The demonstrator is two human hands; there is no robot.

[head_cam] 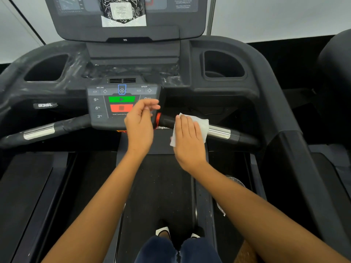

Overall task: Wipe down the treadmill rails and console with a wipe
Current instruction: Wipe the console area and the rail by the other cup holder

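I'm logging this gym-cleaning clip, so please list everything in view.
control panel: 1, dark with green and red buttons, centre.
handlebars: 2, black and silver, either side of the control panel.
wipe: 1, white, draped over the right one.
cup holders: 2, black, above the handlebars.
upper screen: 1, dark, top centre.
belt: 1, black, bottom.
left hand: 1, over the panel's right edge, holding nothing.
right hand: 1, flat on the wipe.

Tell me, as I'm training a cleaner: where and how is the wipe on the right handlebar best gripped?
Grip the wipe at its middle, where it drapes over the right handlebar, coming from above, palm down. The bar is round and runs crosswise, so a grasp wrapping over it should pin the cloth against it; the wipe's near corner hangs loose.
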